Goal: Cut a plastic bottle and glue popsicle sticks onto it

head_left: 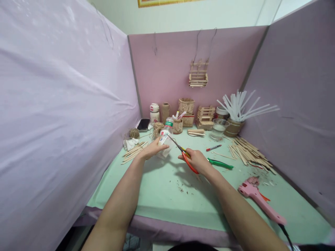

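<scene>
My left hand point(156, 148) grips a clear plastic bottle point(169, 129) with a green and white label, tilted above the table. In my right hand point(197, 161) is a pair of scissors point(188, 163) with orange and yellow handles, its blades pointing up and left to the bottle's side. Whether the blades cut into the plastic cannot be made out. The bottle's lower part is partly hidden behind my left fingers. Just right of my right hand, a green-handled tool point(221, 164) lies on the table.
A pink glue gun point(261, 200) with a cord lies at the right front, near a pile of wooden sticks point(250, 153). Along the back stand a clear plastic cup point(219, 129), a pot of white glue sticks point(237, 108) and twine balls point(157, 129). A phone point(143, 124) lies back left.
</scene>
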Motion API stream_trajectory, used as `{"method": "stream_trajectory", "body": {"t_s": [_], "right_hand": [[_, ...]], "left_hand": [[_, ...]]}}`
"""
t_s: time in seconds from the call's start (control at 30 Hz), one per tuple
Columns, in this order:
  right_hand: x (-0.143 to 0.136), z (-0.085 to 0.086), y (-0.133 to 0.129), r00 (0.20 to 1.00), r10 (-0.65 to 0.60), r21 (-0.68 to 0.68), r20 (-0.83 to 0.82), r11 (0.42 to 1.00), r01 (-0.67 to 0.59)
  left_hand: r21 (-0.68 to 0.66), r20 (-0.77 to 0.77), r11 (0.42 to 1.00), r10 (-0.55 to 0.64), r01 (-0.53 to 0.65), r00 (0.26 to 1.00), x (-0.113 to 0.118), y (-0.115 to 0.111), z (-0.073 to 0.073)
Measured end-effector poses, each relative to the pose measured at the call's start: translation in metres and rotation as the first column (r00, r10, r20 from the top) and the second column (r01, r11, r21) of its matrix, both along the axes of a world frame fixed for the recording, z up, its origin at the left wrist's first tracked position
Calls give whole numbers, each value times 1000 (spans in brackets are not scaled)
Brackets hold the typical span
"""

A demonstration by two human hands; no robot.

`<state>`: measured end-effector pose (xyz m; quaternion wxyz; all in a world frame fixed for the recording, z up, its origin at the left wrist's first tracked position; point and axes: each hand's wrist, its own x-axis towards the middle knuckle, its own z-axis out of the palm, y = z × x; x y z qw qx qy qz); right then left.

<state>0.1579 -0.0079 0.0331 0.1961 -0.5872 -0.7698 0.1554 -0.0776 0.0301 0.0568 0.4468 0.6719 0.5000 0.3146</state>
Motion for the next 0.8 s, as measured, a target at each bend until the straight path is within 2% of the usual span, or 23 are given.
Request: {"method": "stream_trajectory", "body": {"t_s": [0.13,0.27,0.37,0.47,0.67,0.73,0.8], "right_hand": [[1,-1,1,1000,13,-37,-12,999,-13],[3,-1,0,999,29,-57,16,998,-28],[4,0,0,999,29,-73,15,997,-28],[3,1,-1,1000,15,-98,-20,995,-17],[-4,-6,1,952,2,-164,-306,985,-55],[-4,-10,3,914,-61,-188,-401,982,-17],[-3,-12,5,834,-163,-287,-527,958,6]], "left_hand": [[55,-94,998,7,-1,996,0,-2,2],[105,-208,991,-62,85,976,1,-5,4],[143,-227,982,-88,123,970,2,-5,4],[140,-237,984,-73,109,969,2,-4,2],[195,-271,979,-9,64,963,6,-2,1],[208,-275,976,2,57,962,7,-3,2],[198,-257,980,16,36,966,7,-3,4]]}}
